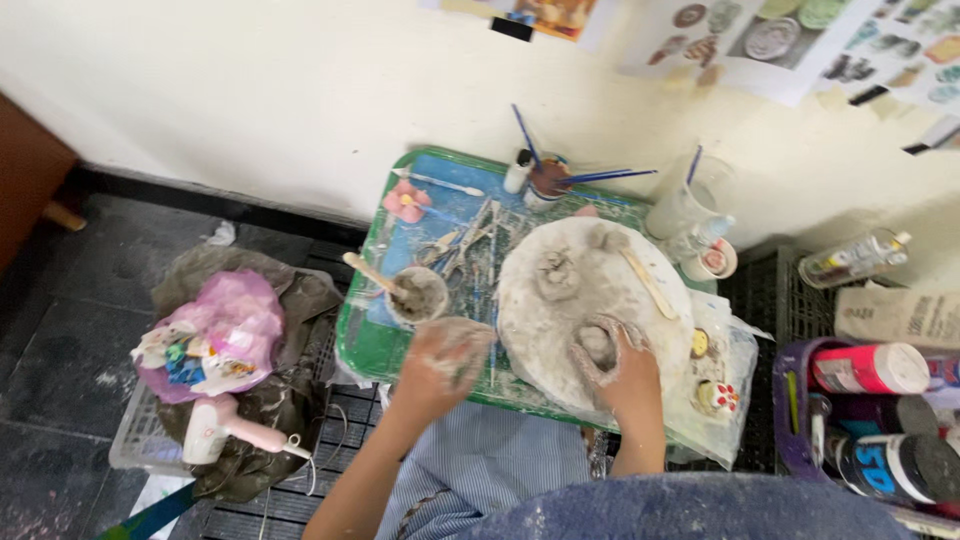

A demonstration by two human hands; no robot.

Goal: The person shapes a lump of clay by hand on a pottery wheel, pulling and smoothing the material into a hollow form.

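On round board (560, 330), right hand (618, 372) cupping clay lump (597, 345)

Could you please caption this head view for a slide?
Clay-coated right hand cups a clay lump on a round board.

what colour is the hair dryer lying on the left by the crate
Pale pink and white hair dryer, seen best, and only, in the head view.

Small grey clay lump (597, 345) on round clay-smeared board (560, 320).
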